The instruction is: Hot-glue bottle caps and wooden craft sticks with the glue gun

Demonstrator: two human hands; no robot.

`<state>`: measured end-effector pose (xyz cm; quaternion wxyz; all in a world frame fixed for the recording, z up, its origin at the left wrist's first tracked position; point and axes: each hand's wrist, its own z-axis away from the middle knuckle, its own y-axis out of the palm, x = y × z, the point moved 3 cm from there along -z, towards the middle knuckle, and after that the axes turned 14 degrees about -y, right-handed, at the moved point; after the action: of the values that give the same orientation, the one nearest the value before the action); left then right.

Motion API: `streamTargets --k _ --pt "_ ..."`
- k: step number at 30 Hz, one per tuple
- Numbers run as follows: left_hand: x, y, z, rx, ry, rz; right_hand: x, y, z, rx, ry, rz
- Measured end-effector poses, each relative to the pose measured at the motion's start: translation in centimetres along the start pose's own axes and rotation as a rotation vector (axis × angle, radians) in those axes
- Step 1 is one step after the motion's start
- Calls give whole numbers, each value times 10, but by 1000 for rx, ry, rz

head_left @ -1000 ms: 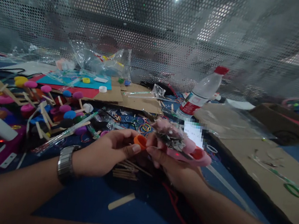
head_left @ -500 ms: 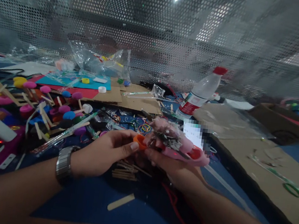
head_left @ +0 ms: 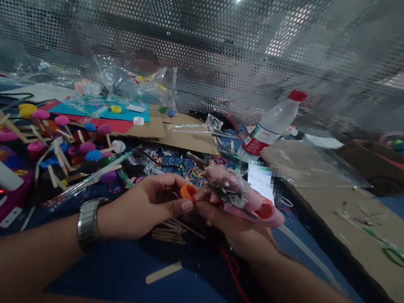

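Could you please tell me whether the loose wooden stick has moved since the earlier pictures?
No. Judged against the near edge of the blue surface, the loose wooden stick lies in the same spot, at the same slant.

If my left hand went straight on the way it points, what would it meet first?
Probably your right hand, just past the orange cap that your left hand holds, though the depth is unclear.

The cap [head_left: 188, 191] is orange, the tool [head_left: 253, 199] pink and grey with an orange-red inset [head_left: 265, 210], the bottle [head_left: 275, 119] clear with a red lid [head_left: 298, 95], the tabletop [head_left: 111, 278] dark blue, the screen [head_left: 186, 45] grey and dotted.
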<state>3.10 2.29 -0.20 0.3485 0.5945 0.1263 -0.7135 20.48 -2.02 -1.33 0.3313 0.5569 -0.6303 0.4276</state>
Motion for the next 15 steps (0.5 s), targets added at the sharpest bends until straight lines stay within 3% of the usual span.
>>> streamTargets --k 6,15 --pt "2 0 0 21 -67 -6 8 2 -1 42 -30 44" --pt "-1 1 1 8 -29 10 3 2 -1 -89 47 -71"
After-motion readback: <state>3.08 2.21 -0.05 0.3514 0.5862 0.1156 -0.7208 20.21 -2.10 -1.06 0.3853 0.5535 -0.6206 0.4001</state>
